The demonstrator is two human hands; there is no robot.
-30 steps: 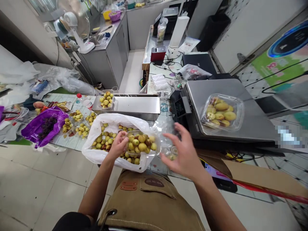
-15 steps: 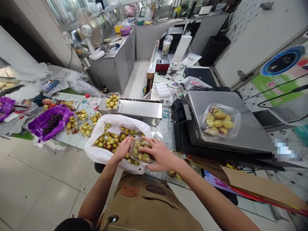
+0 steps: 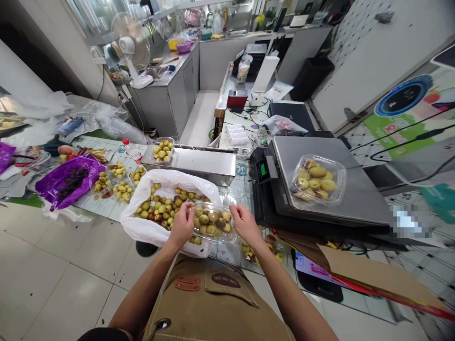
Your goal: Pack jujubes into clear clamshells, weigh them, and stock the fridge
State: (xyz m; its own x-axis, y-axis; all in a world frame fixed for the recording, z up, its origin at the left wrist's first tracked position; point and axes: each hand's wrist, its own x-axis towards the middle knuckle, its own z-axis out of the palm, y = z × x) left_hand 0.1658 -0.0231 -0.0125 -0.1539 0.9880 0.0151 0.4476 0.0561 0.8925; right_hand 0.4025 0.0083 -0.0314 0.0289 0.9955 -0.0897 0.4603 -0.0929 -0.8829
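A clear plastic box of green-yellow fruits (image 3: 213, 223) is held between both my hands over the near edge of the counter. My left hand (image 3: 183, 224) grips its left end, fingers closed on the rim. My right hand (image 3: 242, 221) pinches its right end. Just behind the box lies a white plastic bag (image 3: 147, 231) full of the same loose fruits. A second closed clear box of fruits (image 3: 317, 179) rests on the steel platform of a scale (image 3: 341, 201) to the right.
A steel tray (image 3: 209, 162) with a small box of fruits (image 3: 162, 150) stands behind the bag. Several open fruit boxes (image 3: 119, 182) and a purple bag (image 3: 67, 181) lie at left. A cardboard box (image 3: 377, 274) sits at lower right. A fan (image 3: 130, 52) stands on the back counter.
My right hand came in from the right, covered the top of the box, then slid to its right end. The box now sits level between both hands.
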